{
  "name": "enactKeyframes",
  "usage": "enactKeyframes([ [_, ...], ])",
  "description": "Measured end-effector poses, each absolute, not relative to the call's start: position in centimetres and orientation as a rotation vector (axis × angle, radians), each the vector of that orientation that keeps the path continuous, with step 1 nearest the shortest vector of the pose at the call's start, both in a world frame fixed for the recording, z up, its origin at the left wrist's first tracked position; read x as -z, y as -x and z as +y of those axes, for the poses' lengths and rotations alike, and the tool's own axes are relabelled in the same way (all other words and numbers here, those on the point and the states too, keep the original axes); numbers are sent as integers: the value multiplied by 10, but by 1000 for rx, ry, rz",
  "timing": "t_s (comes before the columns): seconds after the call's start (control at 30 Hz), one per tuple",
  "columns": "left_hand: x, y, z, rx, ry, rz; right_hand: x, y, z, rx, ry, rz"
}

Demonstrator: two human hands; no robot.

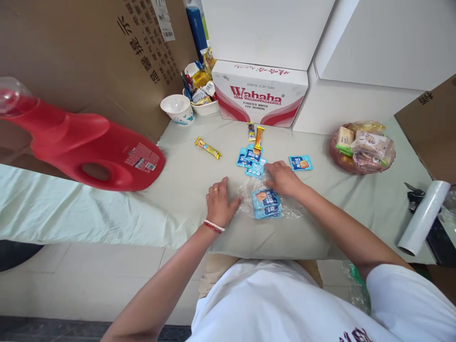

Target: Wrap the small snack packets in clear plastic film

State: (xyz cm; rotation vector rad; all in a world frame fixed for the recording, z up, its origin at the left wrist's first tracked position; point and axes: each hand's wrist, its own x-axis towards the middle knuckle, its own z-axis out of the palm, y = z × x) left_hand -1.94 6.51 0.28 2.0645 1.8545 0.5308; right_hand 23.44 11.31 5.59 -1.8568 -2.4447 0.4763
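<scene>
the left hand [220, 205], with a gold-coloured ring and white and red bracelets at the wrist, is open and empty, palm down on the pale green cloth [185, 175], its thumb beside the clear, crinkled plastic bag [245, 205]. between the hands, the bag holds flat blue foil packets [267, 202]. the right hand [281, 178] is at the bag's upper right edge, fingers bent downward; whether they grip anything, i cannot tell. just left of its fingertips is a loose pile of similar blue packets [252, 156], with a slim orange-and-yellow wrapped bar [259, 137] at its top. to the right hand's right lies a single flat blue packet [300, 163], and farther right, a pinkish translucent bowl [340, 159] of wrapped snacks. beyond the left hand lies a thin yellow wrapped stick [208, 148]; well to its left is a large red plastic bottle [89, 142].
</scene>
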Motion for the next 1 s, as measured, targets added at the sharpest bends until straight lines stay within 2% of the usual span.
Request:
enactKeyframes([
  [0.13,-5,13,67,-471,-2000,1778,-53,-220,123,-613,1866,-2455],
  [0.27,-8,13,72,-404,-1988,1739,-68,-229,86,-608,1415,-2646],
  [0.37,-11,26,71,-519,-1913,1686,-64,-236,47,-548,1205,-2866],
  [0.5,-24,37,57,-724,-1598,1528,-42,-238,15,-439,1241,-2847],
  [0.6,-37,16,42,-796,-1465,1347,-34,-235,6,-450,1290,-2732],
  [0.67,-41,-10,35,-776,-1608,1274,-33,-237,1,-516,1267,-2652],
  [0.77,-41,-48,31,-534,-2050,1262,-33,-250,-8,-632,1222,-2485],
  [0.93,-33,-65,25,-246,-2547,1217,-24,-284,-14,-295,1726,-2167],
  [1.0,-31,-64,22,-198,-2595,1222,-25,-289,-12,-304,1838,-2191],
])
